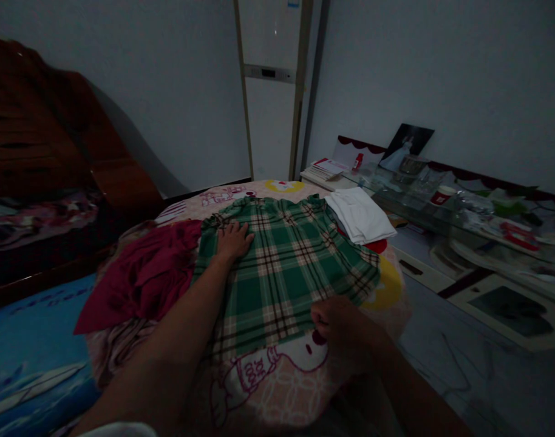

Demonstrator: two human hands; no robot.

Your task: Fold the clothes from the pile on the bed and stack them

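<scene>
A green plaid skirt point(282, 267) with a gathered upper edge lies spread out on a round surface covered by a pink patterned cloth point(296, 388). My left hand point(233, 241) rests flat on the skirt's upper left part, fingers stretched out. At the lower right hem, my right hand point(334, 318) is closed, with the edge of the skirt at its curled fingers. To the left of the skirt is a crumpled dark red garment point(150, 273). Folded white cloth point(362, 215) lies at the skirt's upper right corner.
A glass-topped cabinet point(409, 200) along the right wall carries a photo point(407, 145), a paper cup point(442, 195) and clutter. A wooden bench point(45, 121) stands at left, near a blue printed cushion point(40, 346). At the back is a tall white air conditioner point(272, 121).
</scene>
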